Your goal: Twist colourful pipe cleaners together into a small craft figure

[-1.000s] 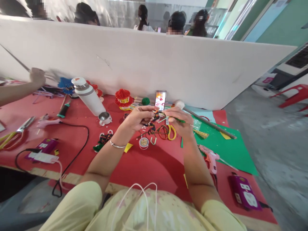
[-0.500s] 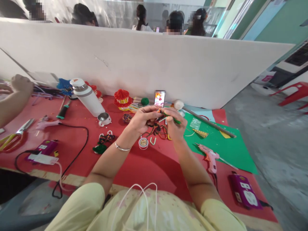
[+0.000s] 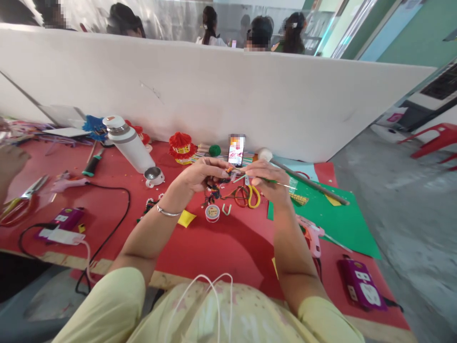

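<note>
My left hand (image 3: 205, 172) is closed, its fingertips pinching a dark multicoloured yarn piece (image 3: 214, 191) with a bit of orange at the top. Part of that piece dangles below the fingers. In my right hand (image 3: 267, 177) is a slim green-handled tool (image 3: 273, 181), resembling a crochet hook, lying across the fingers with a thin shaft reaching toward the yarn. Its tip is too small to make out. Under the hands lie scissors (image 3: 254, 196) with yellow and red handles, a round spool (image 3: 213, 213) and a small bent white piece (image 3: 226, 209).
A phone (image 3: 236, 149) leans against the white partition (image 3: 228, 95). Left are a white bottle (image 3: 130, 145), metal cup (image 3: 154, 176) and another person's hand (image 3: 12, 162). Right, a pink glue gun (image 3: 310, 233) lies near a green sheet (image 3: 342, 224) and purple power box (image 3: 362, 283).
My left hand has shifted left and my right hand slightly right, widening the gap. The tool now lies flatter. My left forearm's shift uncovers a yellow piece; the other person's hand has moved left and down.
</note>
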Motion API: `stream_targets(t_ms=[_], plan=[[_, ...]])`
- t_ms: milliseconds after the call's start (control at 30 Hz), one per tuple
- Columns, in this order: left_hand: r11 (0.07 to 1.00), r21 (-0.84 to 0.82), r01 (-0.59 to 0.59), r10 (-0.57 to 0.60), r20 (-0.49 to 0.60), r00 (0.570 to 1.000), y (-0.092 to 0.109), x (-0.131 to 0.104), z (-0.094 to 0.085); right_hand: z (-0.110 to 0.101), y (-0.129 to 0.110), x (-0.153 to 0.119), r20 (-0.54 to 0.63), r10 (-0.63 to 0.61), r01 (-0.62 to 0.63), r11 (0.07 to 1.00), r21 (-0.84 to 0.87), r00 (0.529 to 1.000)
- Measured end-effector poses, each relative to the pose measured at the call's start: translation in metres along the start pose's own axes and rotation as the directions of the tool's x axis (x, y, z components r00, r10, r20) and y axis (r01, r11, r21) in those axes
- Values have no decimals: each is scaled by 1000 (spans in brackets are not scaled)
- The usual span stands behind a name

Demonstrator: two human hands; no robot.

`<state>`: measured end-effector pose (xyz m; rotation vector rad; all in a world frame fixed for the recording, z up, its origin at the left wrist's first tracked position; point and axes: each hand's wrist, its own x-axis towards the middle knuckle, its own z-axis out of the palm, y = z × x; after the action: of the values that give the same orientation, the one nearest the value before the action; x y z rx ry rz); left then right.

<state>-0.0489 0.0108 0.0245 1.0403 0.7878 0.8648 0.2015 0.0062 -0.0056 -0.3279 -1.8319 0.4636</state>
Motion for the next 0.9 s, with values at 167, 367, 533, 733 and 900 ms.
stream_targets(t_ms=[167, 367, 533, 733, 900], plan=[[994, 105, 28, -34, 59, 998, 6, 3, -12, -6, -8, 2, 63, 10, -10, 1000, -9, 998], [991, 131, 11, -23, 89, 996, 7, 4, -28, -22, -6, -1, -51, 8, -4, 997, 71, 999], [994, 108, -20, 11, 78, 997, 5, 5, -20, -10, -7, 0, -56, 39, -37, 999, 39, 998], [995, 92, -38, 33, 56, 998, 4, 4, -16, 5, -10, 2, -74, 27, -26, 1000, 17, 997], [995, 91, -48, 43, 60, 997, 3, 3, -14, 6, -8, 3, -57, 48, -48, 999, -1, 997]])
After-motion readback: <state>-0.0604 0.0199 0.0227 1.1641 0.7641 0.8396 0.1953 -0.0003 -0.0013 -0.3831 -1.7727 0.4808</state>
